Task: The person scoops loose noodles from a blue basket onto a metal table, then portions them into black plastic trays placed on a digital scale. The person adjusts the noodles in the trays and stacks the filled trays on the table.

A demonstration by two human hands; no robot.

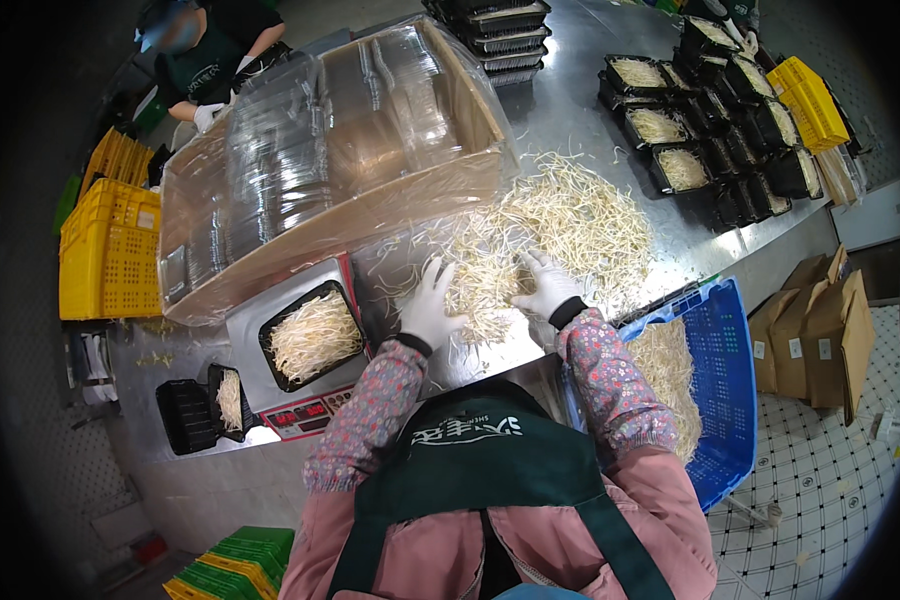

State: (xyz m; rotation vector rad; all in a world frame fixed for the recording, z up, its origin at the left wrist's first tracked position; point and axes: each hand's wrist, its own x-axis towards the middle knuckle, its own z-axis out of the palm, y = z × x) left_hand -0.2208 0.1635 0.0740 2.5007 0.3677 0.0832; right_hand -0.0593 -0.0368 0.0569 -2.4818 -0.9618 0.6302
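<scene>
Head view, me on the remote feed:

A: Quick pass. I see both gloved hands in the bean sprout pile (560,225) on the steel table (570,110). Left hand (428,305) rests on the near left edge of the heap, fingers spread and loose, nothing clenched. Right hand (547,285) lies on the near middle, fingers curled over strands; I can't tell whether it truly grips any.

B: Which way does the bulk lie?

A: Ahead and to the right of both hands, spreading away from the body. Right hand is nearer the thick part. Strands are tangled, no single long axis.

B: Surroundings?

A: Black tray of sprouts (310,335) on a scale (305,410) just left of the left hand. Blue crate (725,370) with sprouts at right. Filled black trays (710,120) stacked far right, bagged lid box (330,150) behind, tiled floor (820,480) below.
</scene>
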